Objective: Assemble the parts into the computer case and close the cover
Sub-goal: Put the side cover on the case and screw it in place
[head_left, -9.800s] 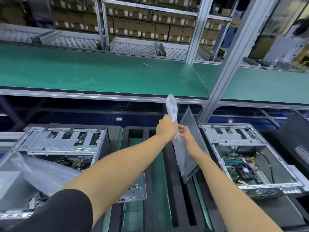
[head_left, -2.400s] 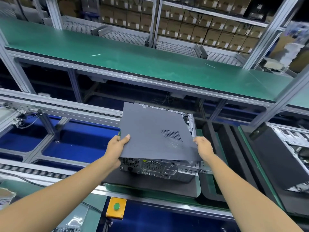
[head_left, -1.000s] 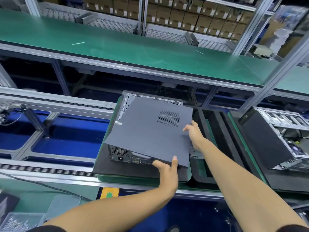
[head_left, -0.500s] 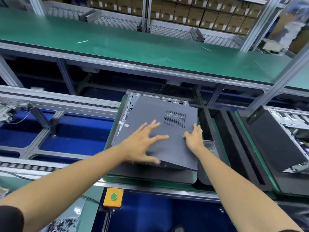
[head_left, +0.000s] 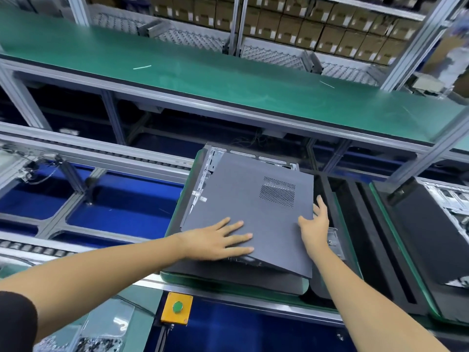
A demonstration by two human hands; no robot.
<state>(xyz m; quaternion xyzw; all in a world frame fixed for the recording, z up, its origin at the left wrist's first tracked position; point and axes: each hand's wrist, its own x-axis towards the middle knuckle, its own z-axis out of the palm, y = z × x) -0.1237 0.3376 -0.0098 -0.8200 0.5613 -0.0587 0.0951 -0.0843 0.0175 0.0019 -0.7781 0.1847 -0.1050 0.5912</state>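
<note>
The left hand lies flat, palm down, on the near left area of the grey cover, fingers straight and spread toward the right. The right hand rests against the cover's right edge, fingers extended and relaxed, thumb on the top face; it grips nothing.

Items, largest first:

1. Green shelf: runs across the upper half of the view on an aluminium frame. Stacked cardboard boxes stand behind it.
2. Conveyor rails: cross the left side, with blue surfaces below them.
3. Cover: a grey metal panel with a perforated vent patch near its far right corner. It sits on top of the computer case but is not seated. It is offset to the right and toward the viewer, and its near right corner overhangs the case, raised above the pallet.
4. Computer case: bare metal, lying on its side. Only its left and far edges show beyond the cover.
5. Black pallet: carries the case and rests on a green-edged carrier at the conveyor's near rail.
6. Second case: at the far right, on its own black pallet, with a dark panel leaning over it.
7. Yellow box with a green push button: mounted below the near rail, in front of the pallet.
</note>
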